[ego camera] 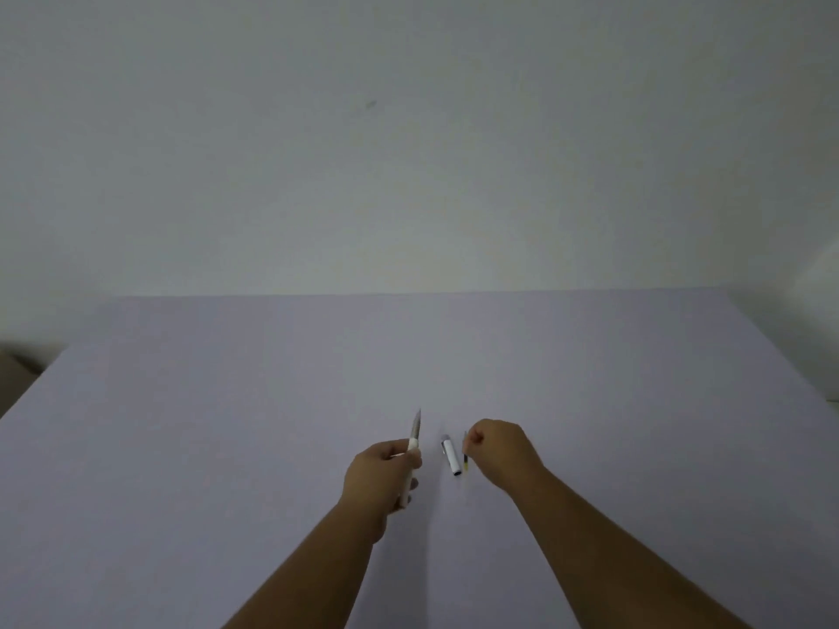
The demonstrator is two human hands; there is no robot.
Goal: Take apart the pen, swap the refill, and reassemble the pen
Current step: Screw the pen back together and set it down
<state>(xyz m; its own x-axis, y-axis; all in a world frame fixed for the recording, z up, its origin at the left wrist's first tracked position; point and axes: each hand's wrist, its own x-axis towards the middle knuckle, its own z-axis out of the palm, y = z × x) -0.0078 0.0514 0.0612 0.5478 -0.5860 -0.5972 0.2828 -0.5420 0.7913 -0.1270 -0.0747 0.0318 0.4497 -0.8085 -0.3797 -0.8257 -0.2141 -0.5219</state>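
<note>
Disassembly looks done, as far as I can judge: the left hand (383, 469) is wrapped around the front part of the pen (413, 449), its tip pointing away from the person, while the other white part (451, 456) lies loose on the surface (227, 424) between the hands. The right hand (497, 449) is curled, pinching a thin refill (466, 454) just beside that loose part; whether this is the old refill or the new one cannot be told. Fitting the refill and closing the pen seem still to come. The surface is bare all around, its far edge and side edges well apart from the hands, so there is open room every way.
</note>
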